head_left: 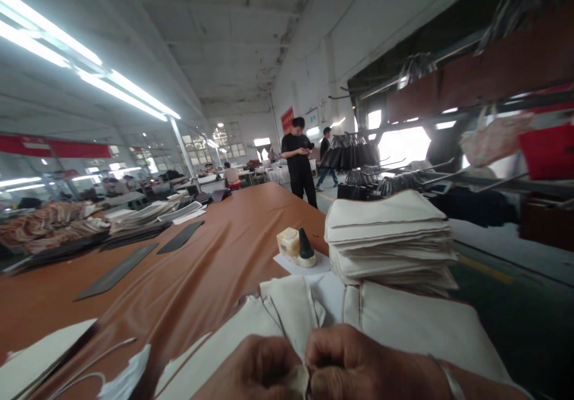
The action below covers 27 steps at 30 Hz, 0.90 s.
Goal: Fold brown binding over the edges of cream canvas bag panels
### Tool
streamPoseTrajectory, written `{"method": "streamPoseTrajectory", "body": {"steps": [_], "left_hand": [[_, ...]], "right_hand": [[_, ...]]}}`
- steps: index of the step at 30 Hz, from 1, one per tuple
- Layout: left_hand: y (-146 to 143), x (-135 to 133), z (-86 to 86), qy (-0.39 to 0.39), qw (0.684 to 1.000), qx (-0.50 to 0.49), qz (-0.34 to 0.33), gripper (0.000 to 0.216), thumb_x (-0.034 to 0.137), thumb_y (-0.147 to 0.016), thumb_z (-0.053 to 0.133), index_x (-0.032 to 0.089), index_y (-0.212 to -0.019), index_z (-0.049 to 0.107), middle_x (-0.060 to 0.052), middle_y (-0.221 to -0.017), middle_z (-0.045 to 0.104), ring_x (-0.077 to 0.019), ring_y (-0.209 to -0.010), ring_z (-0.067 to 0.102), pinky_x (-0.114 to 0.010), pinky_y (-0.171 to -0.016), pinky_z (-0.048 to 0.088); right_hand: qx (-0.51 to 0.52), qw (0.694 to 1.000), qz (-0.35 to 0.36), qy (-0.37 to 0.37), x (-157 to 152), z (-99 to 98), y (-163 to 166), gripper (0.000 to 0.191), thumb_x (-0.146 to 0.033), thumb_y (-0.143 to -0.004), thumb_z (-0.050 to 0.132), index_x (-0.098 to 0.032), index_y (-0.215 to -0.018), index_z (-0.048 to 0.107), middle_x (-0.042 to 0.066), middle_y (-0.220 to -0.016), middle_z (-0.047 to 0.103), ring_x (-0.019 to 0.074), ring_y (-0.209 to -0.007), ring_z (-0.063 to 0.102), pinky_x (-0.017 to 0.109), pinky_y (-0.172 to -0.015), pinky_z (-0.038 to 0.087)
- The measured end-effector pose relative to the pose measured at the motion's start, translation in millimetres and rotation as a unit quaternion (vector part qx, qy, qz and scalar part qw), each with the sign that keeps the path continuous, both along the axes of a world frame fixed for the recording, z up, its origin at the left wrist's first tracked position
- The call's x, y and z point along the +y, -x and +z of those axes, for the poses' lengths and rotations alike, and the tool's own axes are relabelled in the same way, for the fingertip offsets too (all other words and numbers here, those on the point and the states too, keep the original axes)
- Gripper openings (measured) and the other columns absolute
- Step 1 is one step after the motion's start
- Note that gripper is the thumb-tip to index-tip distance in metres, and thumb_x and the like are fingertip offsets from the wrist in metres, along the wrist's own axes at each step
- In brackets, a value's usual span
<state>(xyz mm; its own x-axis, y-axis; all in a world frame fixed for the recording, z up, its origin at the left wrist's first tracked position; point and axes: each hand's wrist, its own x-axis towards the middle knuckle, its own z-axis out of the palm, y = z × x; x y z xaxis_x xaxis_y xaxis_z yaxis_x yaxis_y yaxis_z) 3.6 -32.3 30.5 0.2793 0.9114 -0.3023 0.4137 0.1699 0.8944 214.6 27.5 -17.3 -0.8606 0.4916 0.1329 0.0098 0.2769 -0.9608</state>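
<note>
Close together at the bottom of the head view, my left hand point(258, 367) and my right hand point(343, 358) pinch the edge of a cream fabric piece point(289, 304). Fingertips of both hands almost meet, and a small pale bit of the piece shows between them. A bracelet circles my right wrist. More cream pieces point(224, 340) with brown edges lie under and beside my left hand. To the right, a flat cream panel point(417, 316) extends beneath a tall stack of cream panels point(390, 238).
A yellowish container point(288, 243) and a black cone-shaped thing point(305, 244) stand on white paper. Brown sheeting point(251, 226) covers the table, with dark strips point(116, 271) and a white cord point(89, 364) on it. A person in black point(298, 155) stands beyond; racks line the right.
</note>
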Motion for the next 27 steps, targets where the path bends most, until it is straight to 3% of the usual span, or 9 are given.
{"method": "streamPoseTrajectory", "body": {"steps": [4, 7, 13, 17, 23, 27], "left_hand": [[0, 0, -15.8, 0.071, 0.985, -0.155, 0.009, 0.041, 0.043, -0.062, 0.084, 0.012, -0.079, 0.064, 0.001, -0.063, 0.054, -0.0059, -0.050, 0.039, -0.019, -0.049, 0.027], [3, -1, -21.8, 0.082, 0.976, -0.201, 0.007, 0.043, 0.043, -0.060, 0.087, 0.011, -0.079, 0.065, 0.000, -0.064, 0.056, -0.0060, -0.051, 0.041, -0.018, -0.050, 0.030], [-2, 1, -14.8, 0.047, 0.987, -0.146, 0.044, 0.049, 0.050, -0.056, 0.088, 0.012, -0.068, 0.061, 0.003, -0.058, 0.051, -0.0051, -0.051, 0.037, -0.017, -0.047, 0.027], [-2, 0, -16.0, 0.016, 0.996, -0.072, 0.042, 0.041, 0.049, -0.066, 0.080, 0.011, -0.067, 0.062, 0.005, -0.054, 0.046, -0.0049, -0.048, 0.032, -0.018, -0.045, 0.023], [-5, 1, -21.5, 0.038, 0.992, -0.107, 0.056, 0.033, 0.044, -0.069, 0.073, 0.013, -0.067, 0.060, 0.004, -0.054, 0.045, -0.0063, -0.049, 0.033, -0.020, -0.047, 0.022], [-5, 8, -29.6, 0.009, 0.995, -0.074, 0.060, 0.037, 0.047, -0.066, 0.076, 0.014, -0.064, 0.060, 0.006, -0.052, 0.043, -0.0064, -0.050, 0.033, -0.020, -0.048, 0.021]], "right_hand": [[0.008, 1.000, -0.008, -0.017, -6, 5.3, -2, 0.040, -0.051, -0.093, 0.056, -0.011, -0.088, 0.054, -0.001, -0.076, 0.047, 0.0079, -0.067, 0.039, 0.018, -0.057, 0.032], [0.010, 1.000, 0.000, -0.013, -6, 7.9, -1, 0.035, -0.045, -0.095, 0.054, -0.011, -0.090, 0.055, -0.001, -0.076, 0.047, 0.0082, -0.067, 0.040, 0.019, -0.058, 0.033], [-0.009, 0.997, -0.033, -0.074, -7, 6.5, 5, 0.028, -0.038, -0.095, 0.052, -0.012, -0.085, 0.056, -0.001, -0.073, 0.049, 0.0084, -0.065, 0.041, 0.020, -0.058, 0.035], [-0.011, 0.991, -0.045, -0.122, -8, 7.4, 7, 0.019, -0.030, -0.092, 0.051, -0.013, -0.084, 0.056, -0.002, -0.072, 0.051, 0.0083, -0.065, 0.044, 0.019, -0.060, 0.036], [0.003, 0.996, -0.077, -0.048, -11, 10.6, 10, 0.019, -0.029, -0.085, 0.052, -0.012, -0.078, 0.056, -0.002, -0.066, 0.048, 0.0079, -0.062, 0.041, 0.018, -0.056, 0.034], [0.001, 0.990, -0.118, -0.077, -4, 1.1, 16, 0.017, -0.028, -0.080, 0.054, -0.014, -0.071, 0.055, -0.004, -0.060, 0.046, 0.0066, -0.057, 0.041, 0.016, -0.051, 0.030]]}}
